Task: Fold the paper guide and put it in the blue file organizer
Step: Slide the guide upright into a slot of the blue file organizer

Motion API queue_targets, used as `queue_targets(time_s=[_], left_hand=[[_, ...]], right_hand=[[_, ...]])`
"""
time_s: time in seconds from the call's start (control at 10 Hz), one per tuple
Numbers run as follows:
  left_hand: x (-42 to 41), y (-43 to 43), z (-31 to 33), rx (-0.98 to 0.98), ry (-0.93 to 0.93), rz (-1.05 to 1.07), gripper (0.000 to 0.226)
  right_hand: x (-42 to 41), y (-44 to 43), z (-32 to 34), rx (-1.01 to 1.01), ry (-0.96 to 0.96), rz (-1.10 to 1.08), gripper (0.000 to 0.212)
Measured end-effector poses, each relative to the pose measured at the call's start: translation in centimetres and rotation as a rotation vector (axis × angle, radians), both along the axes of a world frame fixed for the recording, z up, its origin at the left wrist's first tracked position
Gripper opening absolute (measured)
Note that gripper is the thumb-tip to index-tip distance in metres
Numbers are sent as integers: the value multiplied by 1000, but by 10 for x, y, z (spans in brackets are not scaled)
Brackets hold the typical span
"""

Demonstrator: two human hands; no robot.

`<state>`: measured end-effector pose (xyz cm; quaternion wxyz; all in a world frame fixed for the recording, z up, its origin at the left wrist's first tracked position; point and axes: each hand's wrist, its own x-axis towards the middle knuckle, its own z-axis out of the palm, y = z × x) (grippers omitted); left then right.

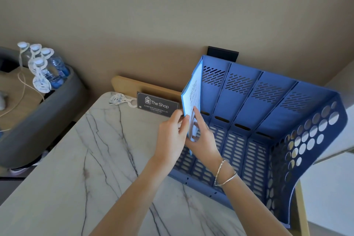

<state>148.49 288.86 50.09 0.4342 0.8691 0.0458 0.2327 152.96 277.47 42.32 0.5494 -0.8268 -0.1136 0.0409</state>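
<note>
The folded paper guide, white with printed text and a blue edge, stands upright in the leftmost slot of the blue file organizer. My left hand pinches the guide's lower edge from the left. My right hand, with bracelets on the wrist, holds the same lower part from the right, fingers against the printed face. The organizer has several slots with perforated walls and sits on the marble table.
The marble table spreads to the left. A dark "The Shop" card leans on a wooden stand behind a paper tag. Water bottles stand on a grey side unit at far left.
</note>
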Motion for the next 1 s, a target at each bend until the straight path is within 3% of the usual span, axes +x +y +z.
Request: queue_targets(time_s=[0.5,0.8,1.0], left_hand=[[-2,1,-5,33,23,23,26],[-5,4,-4,-42,5,0,14],[-15,8,-2,-93,5,-6,28]], right_hand=[[-6,4,5,-64,-53,-17,104],[-8,2,9,-33,-19,-47,100],[-14,-2,21,-8,-56,-86,103]])
